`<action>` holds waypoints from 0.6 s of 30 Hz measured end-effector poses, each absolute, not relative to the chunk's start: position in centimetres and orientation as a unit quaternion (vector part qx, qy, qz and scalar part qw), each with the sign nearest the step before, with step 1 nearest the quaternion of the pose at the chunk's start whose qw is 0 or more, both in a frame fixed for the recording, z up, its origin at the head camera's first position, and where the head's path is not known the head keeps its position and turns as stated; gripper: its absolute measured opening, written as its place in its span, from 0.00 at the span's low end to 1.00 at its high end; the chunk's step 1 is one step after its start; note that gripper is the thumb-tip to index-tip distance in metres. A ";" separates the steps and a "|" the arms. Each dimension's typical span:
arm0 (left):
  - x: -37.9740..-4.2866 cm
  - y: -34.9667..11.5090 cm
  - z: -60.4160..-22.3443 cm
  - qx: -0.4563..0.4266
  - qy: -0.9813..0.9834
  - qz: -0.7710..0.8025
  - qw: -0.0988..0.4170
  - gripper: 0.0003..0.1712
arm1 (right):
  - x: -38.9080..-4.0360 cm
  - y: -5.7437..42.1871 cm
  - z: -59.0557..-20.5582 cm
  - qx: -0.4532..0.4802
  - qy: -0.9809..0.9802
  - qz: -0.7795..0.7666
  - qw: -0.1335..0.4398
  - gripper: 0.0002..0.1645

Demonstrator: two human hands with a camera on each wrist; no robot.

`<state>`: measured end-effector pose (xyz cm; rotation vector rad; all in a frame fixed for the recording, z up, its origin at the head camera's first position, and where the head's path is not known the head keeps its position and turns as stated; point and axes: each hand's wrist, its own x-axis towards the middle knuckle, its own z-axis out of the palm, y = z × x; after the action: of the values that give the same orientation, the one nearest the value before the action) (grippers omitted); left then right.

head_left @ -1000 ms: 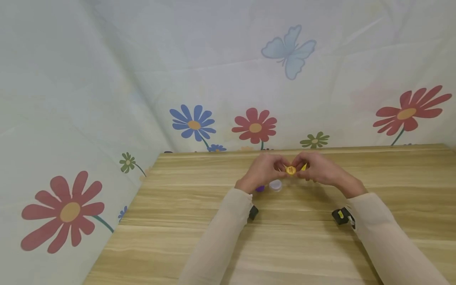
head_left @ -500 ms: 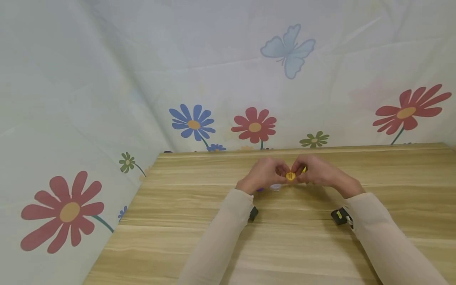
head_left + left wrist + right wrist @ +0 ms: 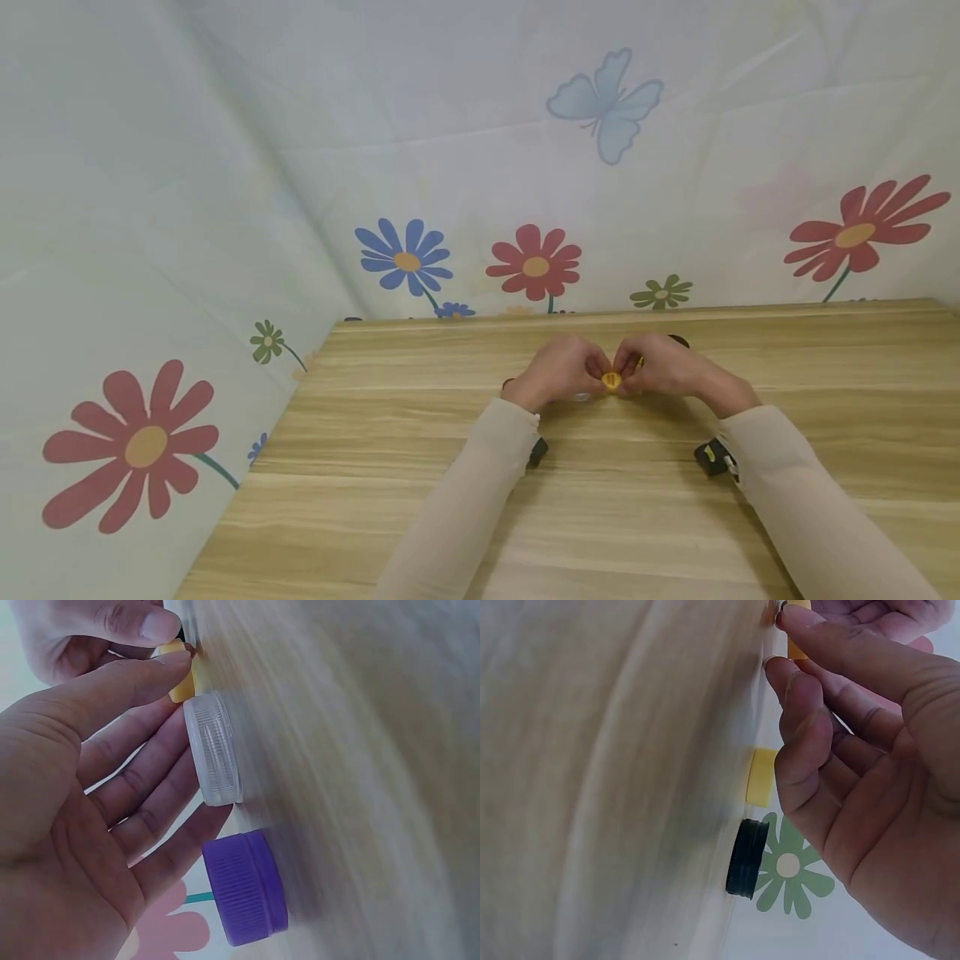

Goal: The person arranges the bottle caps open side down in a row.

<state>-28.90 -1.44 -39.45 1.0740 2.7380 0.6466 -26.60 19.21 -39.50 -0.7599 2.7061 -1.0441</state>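
Both hands meet over the table around one orange-yellow bottle cap (image 3: 611, 381). My left hand (image 3: 564, 368) pinches it between thumb and fingertips from the left. From the right, my right hand (image 3: 660, 365) pinches the same cap with thumb and forefinger. The left wrist view shows a white ribbed cap (image 3: 214, 750) standing by the left fingers, with a purple cap (image 3: 244, 889) beside it. Beside the right hand, in the right wrist view, are a yellow cap (image 3: 761, 777) and a dark cap (image 3: 747, 859). Whether the held cap touches the table cannot be told.
The wood-grain table (image 3: 615, 517) reaches back to a hanging white cloth (image 3: 465, 167) printed with flowers and a butterfly. A small black device (image 3: 712, 457) sits at the right wrist. A dark reddish edge (image 3: 507, 383) shows beside the left wrist.
Both hands have lowered slightly toward the person with the orange-yellow cap between them. The left hand now covers the purple cap in the head view, and the dark cap shows behind the right hand.
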 end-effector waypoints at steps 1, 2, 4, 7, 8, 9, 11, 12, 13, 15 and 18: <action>-28.9 -1.4 -39.5 0.357 0.907 0.212 0.064 0.09 | -26.6 19.2 -39.6 -0.252 0.901 -0.346 0.072 0.15; -28.9 -1.4 -39.5 0.358 0.907 0.211 0.063 0.09 | -26.7 19.2 -39.6 -0.251 0.902 -0.344 0.072 0.15; -28.9 -1.4 -39.5 0.359 0.908 0.208 0.062 0.09 | -26.7 19.2 -39.6 -0.251 0.903 -0.341 0.075 0.15; -28.9 -1.4 -39.5 0.359 0.909 0.204 0.060 0.08 | -26.8 19.2 -39.7 -0.249 0.903 -0.340 0.080 0.15; -28.9 -1.4 -39.5 0.359 0.910 0.201 0.059 0.08 | -26.8 19.2 -39.7 -0.249 0.904 -0.339 0.081 0.14; -28.9 -1.4 -39.6 0.359 0.910 0.200 0.059 0.08 | -26.8 19.2 -39.7 -0.249 0.904 -0.338 0.082 0.14; -28.9 -1.4 -39.6 0.360 0.910 0.196 0.057 0.08 | -26.7 19.2 -39.7 -0.249 0.905 -0.334 0.082 0.14; -28.9 -1.4 -39.6 0.360 0.910 0.195 0.056 0.08 | -26.7 19.2 -39.7 -0.248 0.906 -0.331 0.082 0.15; -28.9 -1.4 -39.7 0.361 0.911 0.193 0.054 0.08 | -26.7 19.2 -39.6 -0.249 0.907 -0.330 0.082 0.15; -28.9 -1.4 -39.7 0.363 0.911 0.189 0.053 0.08 | -26.6 19.2 -39.6 -0.248 0.907 -0.328 0.084 0.15; -29.0 -1.4 -39.8 0.362 0.912 0.185 0.051 0.08 | -26.6 19.3 -39.6 -0.244 0.909 -0.326 0.089 0.16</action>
<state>-28.98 -1.36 -39.78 1.1025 2.7759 0.5616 -26.60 19.25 -39.59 -0.7261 2.7036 -0.9709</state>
